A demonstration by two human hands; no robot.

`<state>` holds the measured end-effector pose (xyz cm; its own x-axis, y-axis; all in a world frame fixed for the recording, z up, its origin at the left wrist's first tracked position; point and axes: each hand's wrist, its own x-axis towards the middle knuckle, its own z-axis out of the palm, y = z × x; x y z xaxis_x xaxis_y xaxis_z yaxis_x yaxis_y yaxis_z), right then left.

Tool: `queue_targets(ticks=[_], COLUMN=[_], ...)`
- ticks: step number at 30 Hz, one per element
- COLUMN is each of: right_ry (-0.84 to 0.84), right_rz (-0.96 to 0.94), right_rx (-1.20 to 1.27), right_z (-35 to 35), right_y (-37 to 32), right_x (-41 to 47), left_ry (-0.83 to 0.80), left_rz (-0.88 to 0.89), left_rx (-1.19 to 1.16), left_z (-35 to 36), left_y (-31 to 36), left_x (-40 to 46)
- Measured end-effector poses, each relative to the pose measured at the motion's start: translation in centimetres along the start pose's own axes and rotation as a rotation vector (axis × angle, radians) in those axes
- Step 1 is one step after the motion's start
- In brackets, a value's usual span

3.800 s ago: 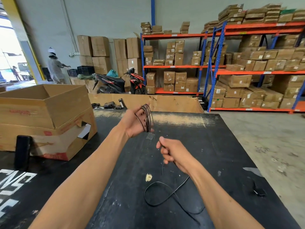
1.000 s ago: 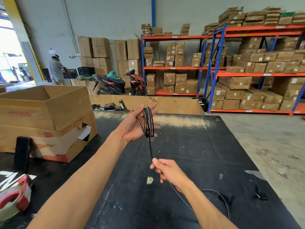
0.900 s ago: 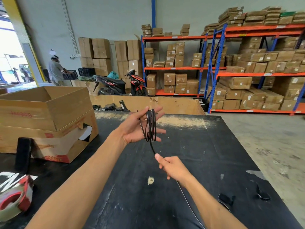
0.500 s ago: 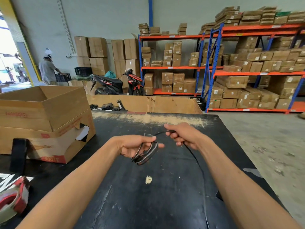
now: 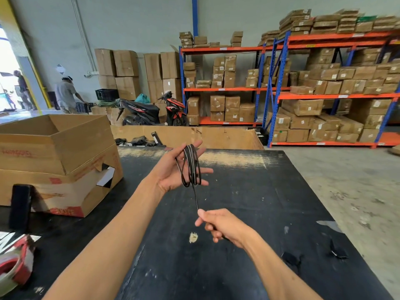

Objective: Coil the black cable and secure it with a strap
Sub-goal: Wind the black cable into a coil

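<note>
**Above the black table: a cable half coiled**

Above the black table (image 5: 249,191), the left hand (image 5: 173,169) was raised with its palm turned up and its fingers spread apart, not clenched. Several loops of the black cable (image 5: 190,165) hung around those fingers, the loops standing nearly upright and lying close against one another. From the bottom of the loops one strand ran straight down toward the near edge of the table to the right hand (image 5: 223,228), which was closed on it, thumb and fingers pinched together around the strand. The right hand hung lower and nearer than the left, just above the table surface. Past the right hand, the rest of the cable could not be told apart from the dark tabletop.

On the table, just left of the right hand, lay a small pale scrap (image 5: 193,237). Toward the table's right edge lay two small black pieces (image 5: 292,258), possibly straps, though they were too small to tell. At the table's left side stood a stack of open cardboard boxes (image 5: 58,152), and at its near left corner sat a tape dispenser (image 5: 15,265) with red on it. Beyond the table's far edge were a parked scooter (image 5: 151,111) and shelving racks (image 5: 303,87) filled with cartons.
</note>
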<state>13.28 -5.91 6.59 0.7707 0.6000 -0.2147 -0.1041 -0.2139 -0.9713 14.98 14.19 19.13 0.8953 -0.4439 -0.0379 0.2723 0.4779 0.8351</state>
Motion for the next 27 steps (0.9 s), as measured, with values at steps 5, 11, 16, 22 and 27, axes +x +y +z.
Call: queue_targets(ticks=[5,11,16,22,27], right_ry=[0.251,0.110,0.163,0.158,0.012], right_rz=[0.011,-0.059,-0.163,-0.217,-0.175], right_rx=[-0.149,-0.555,-0.668,-0.451,-0.037], right_z=[-3.5,-7.3,-6.7,-3.7,-0.4], right_y=[-1.8,-8.1,-11.0,-9.2,-4.7], right_x=[0.6,0.2,0.2,-1.2,-1.2], left_ry=[-0.307,-0.276,0.039,0.369,0.268], left_rz=[-0.306,-0.677,-0.658,-0.185,0.058], left_rx=[0.124,0.447,0.513,0.130,-0.085], left_z=[0.4,0.2,-0.9,-2.6,-0.9], left_y=[-1.9,-4.5,-5.1,-4.2,-3.0], left_x=[-1.5,-2.5,-1.7,-0.6,0.0])
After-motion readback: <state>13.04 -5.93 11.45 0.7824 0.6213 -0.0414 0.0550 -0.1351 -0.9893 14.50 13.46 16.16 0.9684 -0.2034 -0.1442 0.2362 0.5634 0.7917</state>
